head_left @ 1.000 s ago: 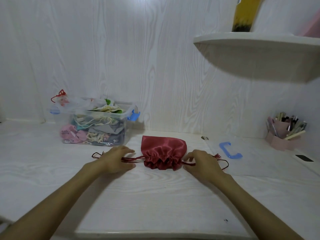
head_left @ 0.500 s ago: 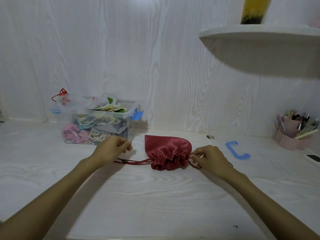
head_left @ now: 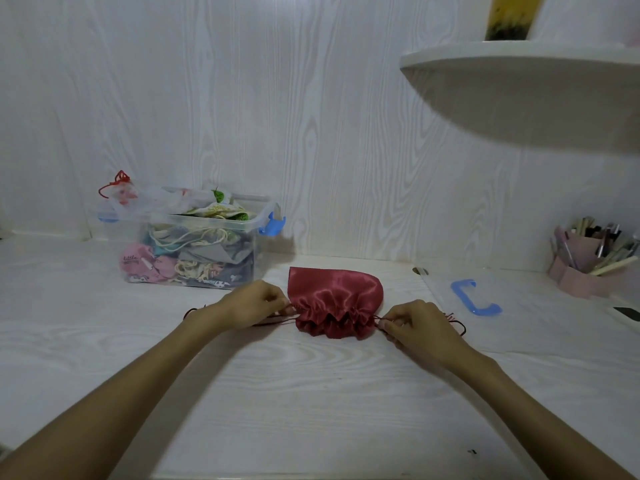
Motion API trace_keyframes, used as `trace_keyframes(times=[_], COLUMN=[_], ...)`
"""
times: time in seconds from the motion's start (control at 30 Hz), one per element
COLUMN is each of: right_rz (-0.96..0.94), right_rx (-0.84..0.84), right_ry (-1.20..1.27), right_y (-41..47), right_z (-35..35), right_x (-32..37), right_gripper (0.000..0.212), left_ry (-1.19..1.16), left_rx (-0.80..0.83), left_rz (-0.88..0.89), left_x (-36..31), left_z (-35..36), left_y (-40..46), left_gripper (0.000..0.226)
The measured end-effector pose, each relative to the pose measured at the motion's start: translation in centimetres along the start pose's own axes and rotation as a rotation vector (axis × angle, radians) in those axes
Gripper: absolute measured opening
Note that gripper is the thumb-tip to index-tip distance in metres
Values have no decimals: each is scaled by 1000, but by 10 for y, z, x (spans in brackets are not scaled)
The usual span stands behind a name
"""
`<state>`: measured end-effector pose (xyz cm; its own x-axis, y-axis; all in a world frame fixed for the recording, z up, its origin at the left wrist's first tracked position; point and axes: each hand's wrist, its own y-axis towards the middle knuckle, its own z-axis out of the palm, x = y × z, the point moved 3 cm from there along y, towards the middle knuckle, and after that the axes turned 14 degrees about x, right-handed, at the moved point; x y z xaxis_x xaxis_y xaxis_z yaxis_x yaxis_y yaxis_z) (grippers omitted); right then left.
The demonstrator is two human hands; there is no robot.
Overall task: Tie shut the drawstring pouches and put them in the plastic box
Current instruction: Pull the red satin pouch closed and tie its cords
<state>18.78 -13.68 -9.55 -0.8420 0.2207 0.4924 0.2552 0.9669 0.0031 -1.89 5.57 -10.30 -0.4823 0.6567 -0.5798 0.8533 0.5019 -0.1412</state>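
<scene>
A red satin drawstring pouch (head_left: pixel 335 299) lies flat on the white wood-grain desk (head_left: pixel 311 393), near the middle and a little toward the back edge, its gathered mouth facing the person. The mouth is puckered into folds. Thin red cords (head_left: pixel 453 320) run out from both sides of the mouth and trail along the desk.

The left hand (head_left: pixel 251 303) is just beside the left side of the mouth, fingers curled, pinching the cord there. The right hand (head_left: pixel 414 323) is at the right side, fingertips pinching the cord where it leaves the fabric.

Toward the back left corner of the desk, against the wall, stands a clear plastic box (head_left: pixel 187 247) with blue clips, heaped with other cloth pouches. Its clear lid (head_left: pixel 467 299), with a blue clip, lies flat on the desk to the right of the red pouch. A pink pen holder (head_left: pixel 585 268) sits near the right edge, beneath a white shelf (head_left: pixel 519 74).
</scene>
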Motion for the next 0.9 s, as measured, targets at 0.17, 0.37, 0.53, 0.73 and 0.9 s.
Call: trace_keyframes(times=[0.17,0.37,0.53,0.73,0.9], right_rz=[-16,-32,-34,-92,-90], right_rx=[-8,-8,-6,101,63], right_ry=[1,4,22,256,204], right_y=[0,2,4,4,6], right_z=[1,2,4,0,-10], right_x=[3,2,-1,4,-1], right_gripper=[25,26,19,20,20], left_ry=[193,546,484,547,622], left_rx=[-232,-269,-212,-259,-298], left_rz=[58,57,78,148,274], left_x=[-7,-7,-5,-7,-4], left_z=[-5,-1,7,9,10], left_y=[-8,-7,-5,-7,-9], left_gripper=[4,25,30,29,29])
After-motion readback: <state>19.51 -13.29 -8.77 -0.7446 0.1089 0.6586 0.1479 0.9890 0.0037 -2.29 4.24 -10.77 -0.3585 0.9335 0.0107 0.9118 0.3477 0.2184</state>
